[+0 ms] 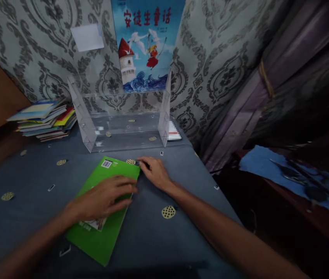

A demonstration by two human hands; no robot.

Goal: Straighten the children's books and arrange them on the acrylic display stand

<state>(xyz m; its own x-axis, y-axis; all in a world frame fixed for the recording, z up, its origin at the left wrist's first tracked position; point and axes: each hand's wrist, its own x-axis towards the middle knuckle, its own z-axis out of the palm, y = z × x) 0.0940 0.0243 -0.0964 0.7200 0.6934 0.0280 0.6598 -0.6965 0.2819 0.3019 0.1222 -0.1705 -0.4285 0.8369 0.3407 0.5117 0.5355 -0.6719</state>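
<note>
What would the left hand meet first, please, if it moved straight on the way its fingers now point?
Probably the right hand, though how high the left hand is over the green book is unclear.

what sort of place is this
Probably a room in a home: there's a tied curtain, a patterned wall covering and a book pile on a cloth-covered table.

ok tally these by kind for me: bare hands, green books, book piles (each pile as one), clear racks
Bare hands: 2, the left hand and the right hand
Green books: 1, the green book below the left hand
Book piles: 1, the book pile at the picture's left
Clear racks: 1, the clear rack
Total: 5
</note>
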